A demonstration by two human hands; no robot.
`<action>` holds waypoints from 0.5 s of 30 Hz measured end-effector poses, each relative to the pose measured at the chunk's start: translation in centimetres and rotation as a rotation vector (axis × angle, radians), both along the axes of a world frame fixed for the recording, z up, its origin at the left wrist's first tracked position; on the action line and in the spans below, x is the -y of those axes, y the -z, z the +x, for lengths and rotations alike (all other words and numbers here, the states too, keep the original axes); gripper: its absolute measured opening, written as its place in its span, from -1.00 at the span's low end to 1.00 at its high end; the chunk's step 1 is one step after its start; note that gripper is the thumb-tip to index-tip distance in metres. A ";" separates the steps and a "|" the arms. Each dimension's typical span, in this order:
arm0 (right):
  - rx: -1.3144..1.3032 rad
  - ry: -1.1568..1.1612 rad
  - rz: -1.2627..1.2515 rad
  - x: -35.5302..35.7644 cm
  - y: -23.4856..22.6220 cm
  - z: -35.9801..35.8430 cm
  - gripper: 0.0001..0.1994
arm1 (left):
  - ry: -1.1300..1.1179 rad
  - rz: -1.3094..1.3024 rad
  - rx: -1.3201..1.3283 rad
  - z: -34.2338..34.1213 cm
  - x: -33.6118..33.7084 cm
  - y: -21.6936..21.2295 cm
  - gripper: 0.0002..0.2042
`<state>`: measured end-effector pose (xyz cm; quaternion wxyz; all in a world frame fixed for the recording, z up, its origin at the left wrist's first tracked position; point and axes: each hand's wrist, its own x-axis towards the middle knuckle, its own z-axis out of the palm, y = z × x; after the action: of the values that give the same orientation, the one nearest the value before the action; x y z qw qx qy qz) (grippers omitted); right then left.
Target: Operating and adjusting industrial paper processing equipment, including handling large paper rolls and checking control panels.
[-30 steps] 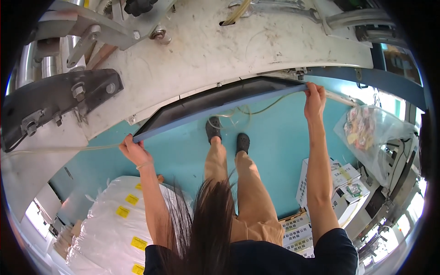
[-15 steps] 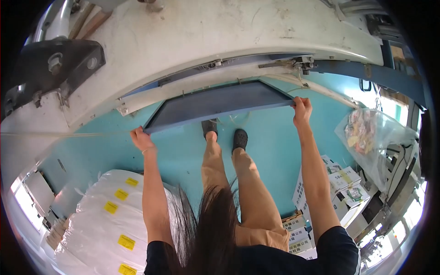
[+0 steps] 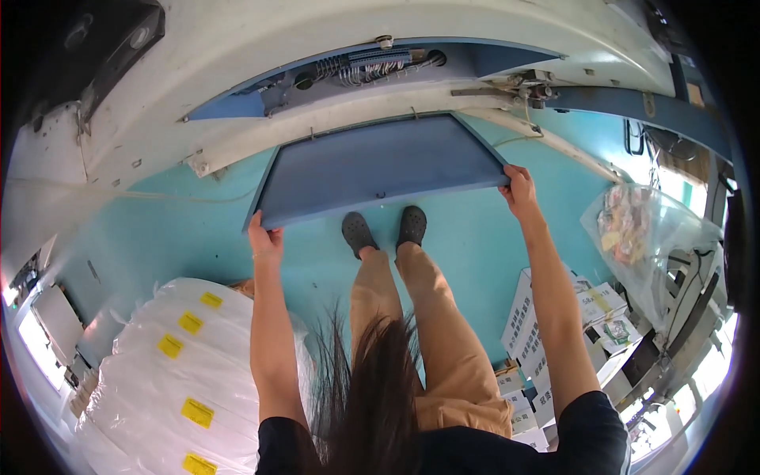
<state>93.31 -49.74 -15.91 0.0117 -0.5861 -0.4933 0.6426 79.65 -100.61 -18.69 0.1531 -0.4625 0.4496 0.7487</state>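
Note:
Both my arms reach forward and hold a blue-grey metal panel (image 3: 380,162) with raised edges, apparently a machine cover. My left hand (image 3: 266,235) grips its near left corner, fingers closed round the edge. At the near right corner, my right hand (image 3: 518,191) is closed on it in the same way. The panel lies tilted in front of the pale machine body (image 3: 261,47). Beyond its far edge a recessed compartment (image 3: 467,67) stands uncovered, with wires and a terminal strip (image 3: 376,67) inside.
White plastic-wrapped stack (image 3: 158,372) with yellow labels at lower left; white cartons (image 3: 546,340) at lower right. A clear bag (image 3: 633,226) of colourful packets hangs at right. A blue beam (image 3: 633,103) runs at upper right. My dark clogs (image 3: 360,231) stand on the turquoise floor (image 3: 317,265).
The panel has come away from the machine and tipped flatter, so more of the wired compartment shows. My left hand has shifted right a little, and my feet now stand closer to level.

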 end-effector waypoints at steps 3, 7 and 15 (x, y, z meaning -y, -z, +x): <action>0.067 -0.048 0.008 1.4 -0.3 1.6 -0.76 | 0.003 -0.005 0.027 2.3 1.0 -0.1 -0.93; 0.001 -0.034 0.013 1.5 -2.1 5.1 -0.73 | -0.040 0.045 0.017 4.6 0.9 -1.9 -0.95; 0.063 -0.026 0.039 1.9 2.6 5.1 -0.79 | -0.005 -0.085 0.170 2.6 1.1 3.2 -0.89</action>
<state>98.45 -51.66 -18.51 -0.0009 -0.5995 -0.5132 0.6142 82.23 -101.75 -21.91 0.1689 -0.5317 0.4650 0.6874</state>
